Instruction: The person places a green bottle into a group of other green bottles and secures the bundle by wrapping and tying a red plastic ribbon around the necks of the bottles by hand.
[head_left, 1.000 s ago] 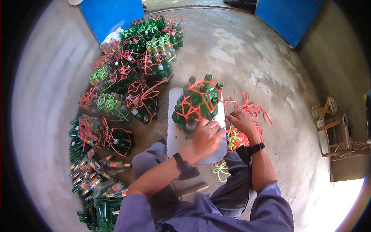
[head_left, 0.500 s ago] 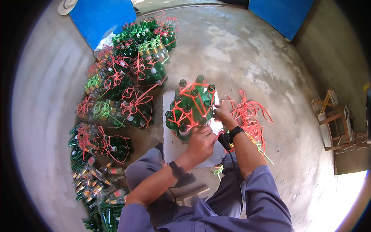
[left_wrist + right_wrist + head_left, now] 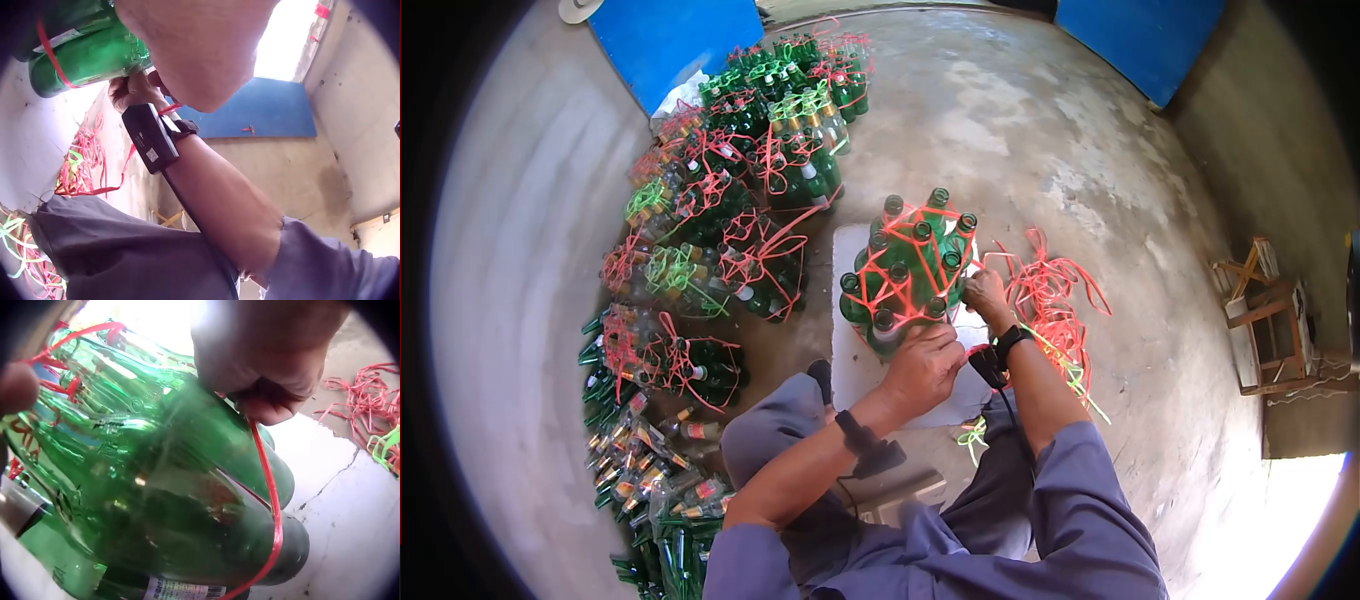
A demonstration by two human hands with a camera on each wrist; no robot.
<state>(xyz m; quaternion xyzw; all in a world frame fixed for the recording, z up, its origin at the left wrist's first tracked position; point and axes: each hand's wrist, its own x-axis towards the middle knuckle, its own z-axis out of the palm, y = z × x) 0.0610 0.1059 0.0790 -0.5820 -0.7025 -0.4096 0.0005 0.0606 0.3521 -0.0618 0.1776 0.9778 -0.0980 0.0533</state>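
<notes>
The left hand [image 3: 922,368] and right hand [image 3: 988,295] both pinch flat red plastic strip [image 3: 276,519] binding upright green glass bottles [image 3: 187,494] on a white rectangular worktop [image 3: 855,372].

Rough workroom or storeroom: stained concrete floor [image 3: 1000,120], plain wall [image 3: 510,250], blue doors [image 3: 675,50], bundled bottles [image 3: 812,182] massed along one side.
</notes>
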